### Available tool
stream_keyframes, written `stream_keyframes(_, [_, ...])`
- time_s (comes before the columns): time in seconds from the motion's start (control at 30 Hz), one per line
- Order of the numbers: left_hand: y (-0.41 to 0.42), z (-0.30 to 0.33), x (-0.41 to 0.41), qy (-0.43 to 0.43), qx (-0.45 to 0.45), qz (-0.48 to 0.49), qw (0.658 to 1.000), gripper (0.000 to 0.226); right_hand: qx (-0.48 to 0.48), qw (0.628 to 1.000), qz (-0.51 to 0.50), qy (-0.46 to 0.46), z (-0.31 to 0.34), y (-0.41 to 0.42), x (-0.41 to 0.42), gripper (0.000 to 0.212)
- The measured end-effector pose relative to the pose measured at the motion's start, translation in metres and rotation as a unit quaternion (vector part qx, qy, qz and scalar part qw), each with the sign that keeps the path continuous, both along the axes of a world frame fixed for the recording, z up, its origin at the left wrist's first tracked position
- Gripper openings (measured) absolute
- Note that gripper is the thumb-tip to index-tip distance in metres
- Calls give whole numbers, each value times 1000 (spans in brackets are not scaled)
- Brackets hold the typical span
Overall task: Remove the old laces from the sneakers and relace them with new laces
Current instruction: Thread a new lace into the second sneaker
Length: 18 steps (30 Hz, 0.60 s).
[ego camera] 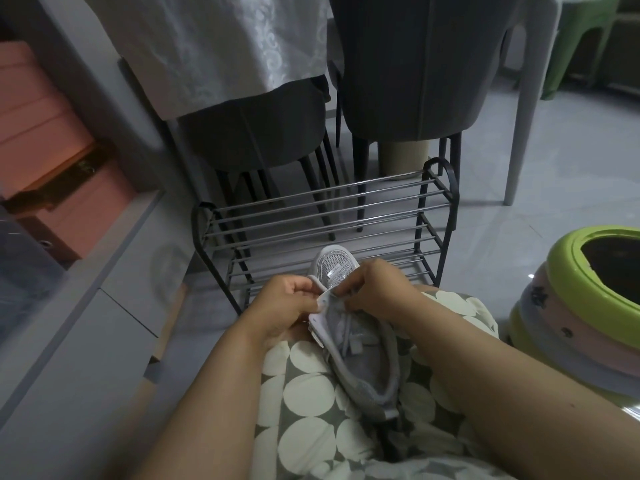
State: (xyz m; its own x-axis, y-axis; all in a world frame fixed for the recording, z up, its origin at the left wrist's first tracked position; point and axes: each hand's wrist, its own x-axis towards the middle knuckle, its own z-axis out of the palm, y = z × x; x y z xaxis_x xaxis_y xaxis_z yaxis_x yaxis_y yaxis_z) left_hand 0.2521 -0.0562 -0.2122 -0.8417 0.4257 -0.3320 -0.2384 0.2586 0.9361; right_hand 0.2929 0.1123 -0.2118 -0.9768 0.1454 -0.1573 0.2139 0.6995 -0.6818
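Observation:
A grey and white sneaker lies on my lap, toe pointing away from me over the polka-dot fabric. My left hand grips the white eyelet edge on the shoe's left side. My right hand pinches a grey lace over the tongue near the toe end. Where the lace runs under my fingers is hidden. The mesh toe shows between both hands.
A black metal shoe rack stands just ahead of my knees. Two dark chairs and a table with a white cloth are behind it. Stacked plastic stools sit at the right, a cabinet and pink boxes at the left.

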Motion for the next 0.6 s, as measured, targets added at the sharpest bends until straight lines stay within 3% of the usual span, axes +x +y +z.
stream_keyframes(0.23, [-1,0,-2,-17,16,-5,1000,27,-56,998,-2,5,-2,-2,-7,16])
stream_keyframes(0.47, [5,-2,1,32,-25,39,998,25,126,988,92,11,1,-4,-12,25])
stream_keyframes(0.6, [5,-4,2,36,-22,64,997,29,151,977,152,-23,19,5,1,29])
